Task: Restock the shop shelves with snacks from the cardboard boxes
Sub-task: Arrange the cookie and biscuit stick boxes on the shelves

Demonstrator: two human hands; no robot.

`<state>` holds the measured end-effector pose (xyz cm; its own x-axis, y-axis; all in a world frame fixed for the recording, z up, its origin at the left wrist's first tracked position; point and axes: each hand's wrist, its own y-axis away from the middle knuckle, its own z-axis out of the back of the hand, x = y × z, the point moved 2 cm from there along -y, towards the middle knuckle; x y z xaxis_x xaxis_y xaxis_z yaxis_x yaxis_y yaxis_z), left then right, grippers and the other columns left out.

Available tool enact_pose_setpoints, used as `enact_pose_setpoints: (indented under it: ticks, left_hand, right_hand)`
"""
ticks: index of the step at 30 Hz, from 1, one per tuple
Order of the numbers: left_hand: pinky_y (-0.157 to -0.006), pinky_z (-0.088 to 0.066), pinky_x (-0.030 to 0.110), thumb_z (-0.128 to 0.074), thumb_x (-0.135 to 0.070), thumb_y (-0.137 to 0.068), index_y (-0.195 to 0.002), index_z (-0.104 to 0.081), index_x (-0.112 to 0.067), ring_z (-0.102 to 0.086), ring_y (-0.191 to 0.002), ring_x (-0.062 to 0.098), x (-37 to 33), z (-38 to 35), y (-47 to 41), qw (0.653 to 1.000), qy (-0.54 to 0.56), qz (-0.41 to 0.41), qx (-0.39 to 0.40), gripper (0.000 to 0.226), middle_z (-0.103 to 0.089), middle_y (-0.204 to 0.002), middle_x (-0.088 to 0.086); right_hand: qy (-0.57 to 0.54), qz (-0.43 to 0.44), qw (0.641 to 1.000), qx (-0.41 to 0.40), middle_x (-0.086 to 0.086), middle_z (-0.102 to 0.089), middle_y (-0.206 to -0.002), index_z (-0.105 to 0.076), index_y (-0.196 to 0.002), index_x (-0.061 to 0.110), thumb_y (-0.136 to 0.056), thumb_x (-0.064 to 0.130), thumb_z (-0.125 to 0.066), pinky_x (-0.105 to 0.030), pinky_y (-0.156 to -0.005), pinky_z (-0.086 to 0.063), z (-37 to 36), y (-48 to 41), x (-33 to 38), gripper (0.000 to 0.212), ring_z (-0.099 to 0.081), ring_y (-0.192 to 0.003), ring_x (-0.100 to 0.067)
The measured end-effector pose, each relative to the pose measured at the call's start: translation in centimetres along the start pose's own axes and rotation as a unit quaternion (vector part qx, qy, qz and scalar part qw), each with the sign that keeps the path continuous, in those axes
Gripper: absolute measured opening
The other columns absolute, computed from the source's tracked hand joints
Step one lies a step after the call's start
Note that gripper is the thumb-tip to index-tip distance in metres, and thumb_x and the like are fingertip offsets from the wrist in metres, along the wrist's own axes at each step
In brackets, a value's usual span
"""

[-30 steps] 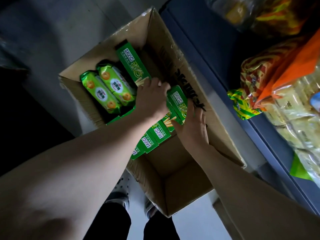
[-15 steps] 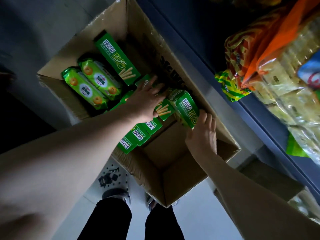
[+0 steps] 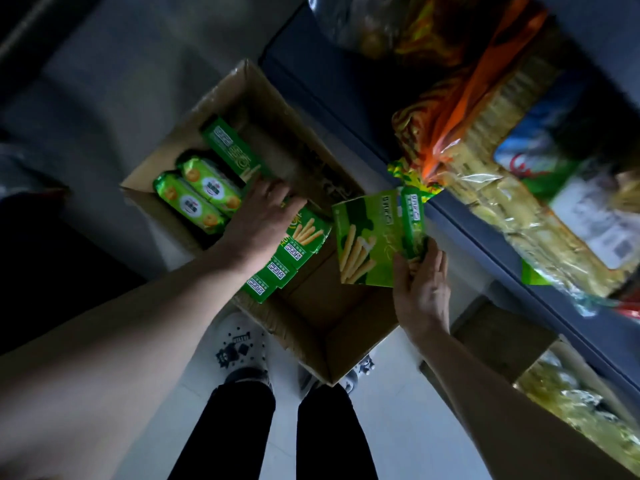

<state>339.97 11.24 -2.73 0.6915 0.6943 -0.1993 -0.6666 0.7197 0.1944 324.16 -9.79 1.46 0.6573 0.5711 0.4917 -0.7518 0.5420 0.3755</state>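
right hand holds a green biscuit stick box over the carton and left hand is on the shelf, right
No. The head view shows the left hand down in the carton, on the other green boxes, not on the shelf. The right hand does hold a green box over it.

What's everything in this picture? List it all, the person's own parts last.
Open brown cardboard carton: one, brown, on the floor.
Green cardboard biscuit-stick boxes: several, green, rowed inside the carton.
Held green biscuit-stick box: one, green, above the carton.
Green foil-wrapped biscuit packs: two, green, carton's left end.
Dark blue shelf: one, blue, right.
Crinkly plastic snack bags: several, yellow and orange, on the shelf.
White shoes: two, white, beside the carton.
Left grip: one, bare, resting on the rowed boxes.
Right grip: one, bare, holding the held box.
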Motion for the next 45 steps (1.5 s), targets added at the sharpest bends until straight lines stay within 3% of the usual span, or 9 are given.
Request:
enact_pose_setpoints:
  ticks: [5, 7, 13, 18, 24, 30, 34, 39, 45]
  left_hand:
    - [-0.084, -0.045, 0.051, -0.070, -0.033, -0.088, -0.134, -0.045, 0.002, -0.053, -0.101, 0.044, -2.4, 9.9, 2.1, 0.967, 0.128, 0.218, 0.005, 0.063, -0.051, -0.118, 0.027]
    - [-0.084, -0.043, 0.049, -0.059, -0.034, -0.095, -0.137, -0.041, 0.005, -0.052, -0.105, 0.047, -3.4, 14.2, 2.9, 0.929, 0.218, 0.299, 0.009, 0.060, -0.047, -0.124, 0.031]
    - [-0.084, -0.042, 0.046, -0.050, -0.040, -0.099, -0.130, -0.043, 0.005, -0.053, -0.109, 0.049, -4.5, 25.0, 8.1, 0.878, 0.306, 0.367, 0.025, 0.055, -0.053, -0.122, 0.033]
    - [-0.087, -0.041, 0.044, -0.050, -0.038, -0.099, -0.126, -0.047, 0.006, -0.054, -0.111, 0.046, -5.3, 36.1, 10.7, 0.896, 0.295, 0.331, 0.004, 0.051, -0.056, -0.121, 0.032]
    - [-0.087, -0.048, 0.043, -0.045, -0.045, -0.100, -0.122, -0.054, -0.004, -0.061, -0.108, 0.041, -6.6, 48.6, 11.7, 0.916, 0.311, 0.254, 0.020, 0.047, -0.063, -0.115, 0.025]
    - [-0.084, -0.040, 0.031, -0.045, -0.042, -0.101, -0.137, -0.048, -0.012, -0.056, -0.115, 0.032, -13.6, 62.0, 11.7, 0.957, 0.278, 0.085, 0.010, 0.047, -0.057, -0.130, 0.016]
    - [-0.093, -0.044, 0.038, -0.044, -0.041, -0.102, -0.137, -0.047, -0.008, -0.056, -0.115, 0.032, -17.3, 67.5, 12.6, 0.961, 0.265, 0.067, -0.035, 0.048, -0.055, -0.132, 0.018]
    - [-0.099, -0.044, 0.041, -0.043, -0.043, -0.102, -0.141, -0.048, -0.014, -0.056, -0.117, 0.031, -22.1, 73.1, 14.0, 0.955, 0.276, 0.041, -0.098, 0.048, -0.058, -0.132, 0.014]
    - [-0.099, -0.043, 0.037, -0.044, -0.044, -0.101, -0.142, -0.047, -0.018, -0.053, -0.123, 0.030, -27.2, 80.1, 14.2, 0.961, 0.221, -0.035, -0.164, 0.049, -0.053, -0.140, 0.012]
  right_hand:
    - [-0.087, -0.101, 0.991, -0.019, -0.012, -0.059, -0.104, -0.052, -0.122, 0.007, -0.101, 0.041, -0.048, -0.029, -0.060, -0.034, 7.0, 3.2, 3.0, 0.040, -0.057, -0.071, -0.003]
    - [-0.122, -0.127, 0.984, -0.008, -0.012, -0.064, -0.099, -0.054, -0.117, 0.015, -0.097, 0.053, -0.045, -0.033, -0.063, -0.045, 9.6, 5.0, 4.5, 0.044, -0.064, -0.079, -0.023]
    - [-0.174, -0.135, 0.976, 0.006, 0.004, -0.065, -0.089, -0.048, -0.109, 0.031, -0.093, 0.056, -0.050, -0.051, -0.070, -0.057, 19.1, 11.7, 10.6, 0.029, -0.069, -0.078, -0.029]
    - [-0.160, -0.082, 0.983, 0.021, 0.000, -0.062, -0.089, -0.048, -0.121, 0.020, -0.097, 0.042, -0.059, -0.035, -0.064, -0.042, 28.1, 16.0, 16.2, 0.034, -0.059, -0.081, -0.023]
    - [-0.129, -0.029, 0.991, 0.020, 0.005, -0.066, -0.107, -0.041, -0.127, 0.026, -0.084, 0.048, -0.072, -0.041, -0.083, -0.055, 38.0, 19.8, 21.3, 0.057, -0.066, -0.091, -0.017]
    - [-0.002, 0.047, 0.997, -0.055, -0.006, -0.063, -0.110, -0.047, -0.126, 0.015, -0.090, 0.036, -0.064, -0.034, -0.078, -0.042, 48.4, 23.2, 24.6, 0.045, -0.060, -0.098, -0.028]
    - [0.021, 0.083, 0.991, -0.100, -0.010, -0.060, -0.112, -0.044, -0.133, 0.013, -0.093, 0.034, -0.059, -0.034, -0.076, -0.038, 55.5, 25.9, 24.6, 0.047, -0.058, -0.104, -0.034]
    - [0.028, 0.156, 0.971, -0.179, -0.013, -0.048, -0.143, -0.035, -0.149, 0.014, -0.100, 0.032, -0.051, -0.040, -0.098, -0.041, 64.5, 29.5, 24.6, 0.055, -0.050, -0.124, -0.030]
    - [0.064, 0.223, 0.944, -0.236, -0.009, -0.055, -0.133, -0.043, -0.146, 0.030, -0.100, 0.038, -0.054, -0.036, -0.100, -0.041, 73.0, 34.4, 25.7, 0.048, -0.054, -0.118, -0.026]
